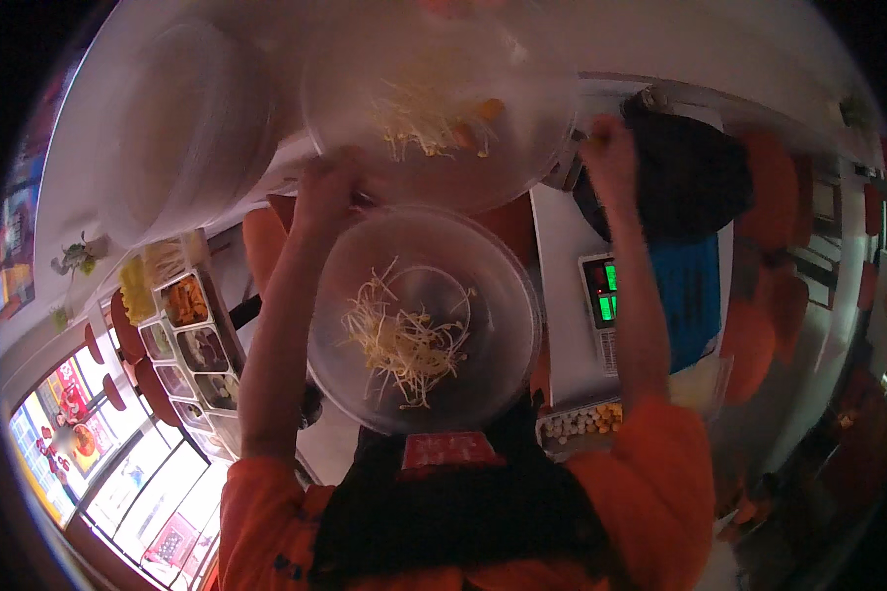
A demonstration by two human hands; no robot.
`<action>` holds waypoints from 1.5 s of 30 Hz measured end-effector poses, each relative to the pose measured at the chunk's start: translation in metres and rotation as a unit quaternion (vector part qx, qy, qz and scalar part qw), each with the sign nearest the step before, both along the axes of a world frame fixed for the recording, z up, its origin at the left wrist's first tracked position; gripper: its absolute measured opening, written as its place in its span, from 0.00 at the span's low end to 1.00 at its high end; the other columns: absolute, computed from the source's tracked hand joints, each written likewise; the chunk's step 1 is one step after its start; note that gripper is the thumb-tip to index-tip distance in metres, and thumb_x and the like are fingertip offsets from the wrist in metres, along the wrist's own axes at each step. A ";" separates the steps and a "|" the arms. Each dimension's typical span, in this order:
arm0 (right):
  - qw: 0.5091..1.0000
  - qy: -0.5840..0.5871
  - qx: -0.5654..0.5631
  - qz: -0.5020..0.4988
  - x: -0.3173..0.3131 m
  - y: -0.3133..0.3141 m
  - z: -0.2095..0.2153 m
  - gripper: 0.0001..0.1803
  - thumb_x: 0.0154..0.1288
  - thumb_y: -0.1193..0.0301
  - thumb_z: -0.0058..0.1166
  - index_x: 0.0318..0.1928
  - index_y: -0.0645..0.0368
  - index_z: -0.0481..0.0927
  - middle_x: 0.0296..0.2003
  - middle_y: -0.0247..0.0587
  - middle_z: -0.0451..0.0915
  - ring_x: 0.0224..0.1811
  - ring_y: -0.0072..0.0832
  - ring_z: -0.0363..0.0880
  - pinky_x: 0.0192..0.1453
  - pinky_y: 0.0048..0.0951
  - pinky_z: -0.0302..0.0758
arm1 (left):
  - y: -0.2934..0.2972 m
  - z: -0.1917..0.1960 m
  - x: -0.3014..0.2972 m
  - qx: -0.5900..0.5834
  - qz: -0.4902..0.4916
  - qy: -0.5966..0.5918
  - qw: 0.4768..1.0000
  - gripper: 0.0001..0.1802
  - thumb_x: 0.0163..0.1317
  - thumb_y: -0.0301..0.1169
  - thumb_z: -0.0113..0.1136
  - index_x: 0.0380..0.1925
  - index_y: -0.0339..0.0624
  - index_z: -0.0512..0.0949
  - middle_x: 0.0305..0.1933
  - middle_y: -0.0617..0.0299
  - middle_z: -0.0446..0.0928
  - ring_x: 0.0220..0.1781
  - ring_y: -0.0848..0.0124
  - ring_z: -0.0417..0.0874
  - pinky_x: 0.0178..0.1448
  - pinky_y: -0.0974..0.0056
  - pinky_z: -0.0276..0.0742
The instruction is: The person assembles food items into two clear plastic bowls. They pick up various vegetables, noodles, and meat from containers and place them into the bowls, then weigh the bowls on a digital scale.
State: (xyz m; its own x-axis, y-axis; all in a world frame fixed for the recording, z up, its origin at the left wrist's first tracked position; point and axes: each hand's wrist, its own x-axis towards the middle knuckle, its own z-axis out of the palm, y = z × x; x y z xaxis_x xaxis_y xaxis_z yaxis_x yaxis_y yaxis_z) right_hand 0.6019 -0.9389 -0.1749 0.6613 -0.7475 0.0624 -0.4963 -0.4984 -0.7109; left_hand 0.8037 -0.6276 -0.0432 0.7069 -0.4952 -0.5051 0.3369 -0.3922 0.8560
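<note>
A clear round bowl (493,266) with bean sprouts (404,340) in it sits in front of my body. Beyond it is a second, blurred clear bowl (532,89), with sprouts and a few orange pieces (491,108) inside. My left hand (327,187) is closed at the near left rim of this far bowl and appears to grip it. Off the bowl's right rim, my right hand (609,148) is raised with curled fingers, close to a black bag (680,177). What its fingertips pinch, if anything, is too small to make out.
A stack of clear bowls (187,138) stands at the far left. Trays of cut vegetables (202,350) line the left side. A scale with a green display (601,291) is on the white table to the right, beside something blue (688,300). A tray of small round pieces (581,424) lies nearer.
</note>
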 end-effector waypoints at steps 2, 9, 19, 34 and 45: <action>0.992 -0.119 0.031 -0.012 -0.011 0.016 0.075 0.17 0.53 0.74 0.61 0.45 0.59 0.75 0.40 0.44 0.76 0.42 0.36 0.77 0.44 0.37 0.76 | 0.000 0.002 -0.004 0.010 0.004 0.018 1.000 0.14 0.62 0.34 0.51 0.34 0.31 0.77 0.28 0.52 0.80 0.20 0.66 0.80 0.21 0.65 0.78; 0.968 -0.212 0.086 0.103 0.040 0.049 0.149 0.14 0.61 0.72 0.57 0.48 0.57 0.77 0.40 0.41 0.80 0.44 0.27 0.79 0.40 0.27 0.79 | -0.018 -0.001 -0.002 -0.029 -0.025 0.035 0.999 0.15 0.63 0.34 0.52 0.37 0.29 0.75 0.28 0.51 0.80 0.22 0.65 0.81 0.23 0.64 0.79; 0.964 0.257 -0.063 0.036 0.005 -0.014 -0.141 0.15 0.58 0.65 0.54 0.42 0.61 0.80 0.36 0.50 0.82 0.43 0.43 0.80 0.50 0.42 0.74 | -0.007 0.005 0.002 0.028 -0.037 -0.009 0.999 0.19 0.61 0.32 0.50 0.50 0.34 0.74 0.34 0.54 0.81 0.28 0.69 0.81 0.31 0.67 0.79; 0.980 0.151 -0.098 -0.086 0.025 0.017 -0.154 0.09 0.55 0.71 0.52 0.31 0.64 0.81 0.32 0.53 0.81 0.39 0.48 0.79 0.45 0.45 0.75 | 0.006 0.004 0.005 0.035 0.010 0.010 0.999 0.20 0.60 0.30 0.48 0.49 0.31 0.74 0.33 0.51 0.82 0.30 0.68 0.81 0.33 0.68 0.77; 0.932 -0.166 0.310 -0.092 -0.040 0.019 0.046 0.10 0.58 0.69 0.61 0.35 0.61 0.78 0.29 0.33 0.79 0.31 0.19 0.76 0.38 0.21 0.70 | -0.007 0.010 0.002 0.045 -0.023 -0.019 0.999 0.21 0.61 0.34 0.48 0.50 0.32 0.74 0.34 0.54 0.82 0.28 0.71 0.80 0.28 0.69 0.76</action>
State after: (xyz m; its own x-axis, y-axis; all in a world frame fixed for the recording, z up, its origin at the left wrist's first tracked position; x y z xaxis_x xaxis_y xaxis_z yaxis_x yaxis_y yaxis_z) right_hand 0.5619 -0.9198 -0.1291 0.5390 -0.8071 -0.2412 -0.2350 0.1309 -0.9631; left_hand 0.8059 -0.6346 -0.0328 0.7029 -0.4818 -0.5232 0.2850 -0.4831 0.8278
